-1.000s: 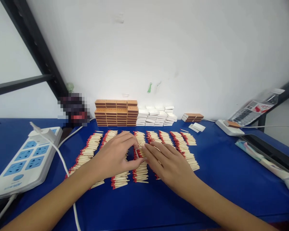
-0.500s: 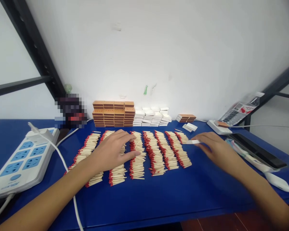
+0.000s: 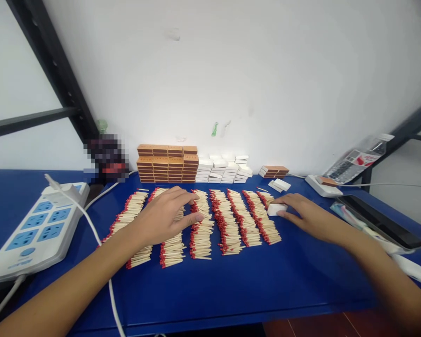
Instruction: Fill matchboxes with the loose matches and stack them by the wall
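Between thumb and fingers, my right hand point(image 3: 301, 213) pinches a small white matchbox tray point(image 3: 275, 209), at the right end of the match rows. My left hand point(image 3: 170, 210) hovers over the matches with thumb and fingers apart, holding nothing. Several slanted rows of red-tipped matches point(image 3: 226, 222) lie on the blue table. Part of the second and third rows from the left is hidden under my left hand. Two white trays point(image 3: 279, 185) and a loose match point(image 3: 262, 189) lie just beyond my right hand.
Against the wall stand stacked brown matchboxes point(image 3: 167, 164) beside piled white trays point(image 3: 222, 169), with a few more matchboxes point(image 3: 273, 171) to their right. A power strip point(image 3: 38, 229) with a white cable sits left. A phone point(image 3: 382, 221) and plastic bottle point(image 3: 361, 159) lie right.
My right hand has turned the white tray so that its broad face shows, and moved slightly left towards the matches. The left hand stays over the rows. The view has shifted a little.
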### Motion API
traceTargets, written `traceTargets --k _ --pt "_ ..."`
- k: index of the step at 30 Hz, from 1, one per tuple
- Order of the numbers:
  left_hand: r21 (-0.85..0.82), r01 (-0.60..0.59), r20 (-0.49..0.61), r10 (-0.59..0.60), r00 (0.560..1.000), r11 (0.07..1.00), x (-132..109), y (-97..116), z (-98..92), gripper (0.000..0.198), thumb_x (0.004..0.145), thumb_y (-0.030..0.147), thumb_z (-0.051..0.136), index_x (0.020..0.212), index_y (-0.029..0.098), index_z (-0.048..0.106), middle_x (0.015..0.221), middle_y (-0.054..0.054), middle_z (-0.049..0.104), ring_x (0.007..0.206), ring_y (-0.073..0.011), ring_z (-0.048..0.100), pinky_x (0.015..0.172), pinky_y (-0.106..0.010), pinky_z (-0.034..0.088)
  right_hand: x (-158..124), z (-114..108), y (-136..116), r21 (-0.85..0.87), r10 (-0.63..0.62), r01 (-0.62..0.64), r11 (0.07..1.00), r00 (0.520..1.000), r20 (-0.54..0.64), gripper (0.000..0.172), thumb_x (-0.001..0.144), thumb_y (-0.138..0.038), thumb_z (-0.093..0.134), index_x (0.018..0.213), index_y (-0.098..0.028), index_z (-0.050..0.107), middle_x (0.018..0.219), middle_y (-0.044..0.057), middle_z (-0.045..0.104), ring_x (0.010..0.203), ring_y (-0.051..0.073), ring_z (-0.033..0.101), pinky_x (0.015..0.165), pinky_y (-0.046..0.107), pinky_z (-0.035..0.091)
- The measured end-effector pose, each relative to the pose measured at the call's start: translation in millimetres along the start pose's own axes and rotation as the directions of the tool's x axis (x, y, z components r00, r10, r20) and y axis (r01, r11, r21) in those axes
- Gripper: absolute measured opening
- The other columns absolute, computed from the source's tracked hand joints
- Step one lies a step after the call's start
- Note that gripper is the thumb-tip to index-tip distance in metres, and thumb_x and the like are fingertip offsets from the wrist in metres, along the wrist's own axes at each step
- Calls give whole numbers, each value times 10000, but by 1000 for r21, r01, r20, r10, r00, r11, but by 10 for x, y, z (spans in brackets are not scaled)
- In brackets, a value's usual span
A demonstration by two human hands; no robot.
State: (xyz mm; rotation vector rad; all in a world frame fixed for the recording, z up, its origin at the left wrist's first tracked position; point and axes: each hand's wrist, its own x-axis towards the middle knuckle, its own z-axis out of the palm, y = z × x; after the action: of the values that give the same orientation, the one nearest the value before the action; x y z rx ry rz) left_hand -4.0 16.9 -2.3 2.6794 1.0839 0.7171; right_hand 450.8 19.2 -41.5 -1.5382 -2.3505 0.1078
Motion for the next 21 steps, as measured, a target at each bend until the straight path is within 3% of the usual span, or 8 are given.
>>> traceTargets --k 9,13,17,21 --pt "-15 -32 12 33 999 999 -6 20 -45 519 1104 577 393 1335 192 653 1291 -123 732 1213 -297 632 1037 -466 496 72 68 -72 -62 11 -18 998 993 -122 396 1020 -465 520 1304 -227 662 1312 162 706 1218 368 682 1040 576 557" --pt "-15 -30 20 30 999 999 -10 15 -44 517 1104 573 396 1336 191 654 1282 -125 734 1204 -298 634 1033 -471 501 91 52 -78 -56 -2 -10 998 978 -208 321 1034 -439 504 1209 -230 675 1206 149 720 1145 349 698 1001 556 573" --pt "-12 -35 2 35 999 999 -9 10 -39 496 1098 565 421 1326 202 672 1260 -119 741 1181 -295 645 1028 -468 513 70 66 -60 -94 -65 46 995 974 -215 288 1026 -393 517 1195 -248 701 1199 134 718 1153 336 680 1038 560 548" --pt "-17 -37 -4 37 999 999 1 19 -47 482 1097 557 422 1292 208 691 1206 -116 752 1148 -291 655 1011 -458 526 5 89 -61 -122 -94 74 990 981 -171 367 980 -329 551 1308 -257 699 1314 136 687 1246 346 650 1104 567 520"
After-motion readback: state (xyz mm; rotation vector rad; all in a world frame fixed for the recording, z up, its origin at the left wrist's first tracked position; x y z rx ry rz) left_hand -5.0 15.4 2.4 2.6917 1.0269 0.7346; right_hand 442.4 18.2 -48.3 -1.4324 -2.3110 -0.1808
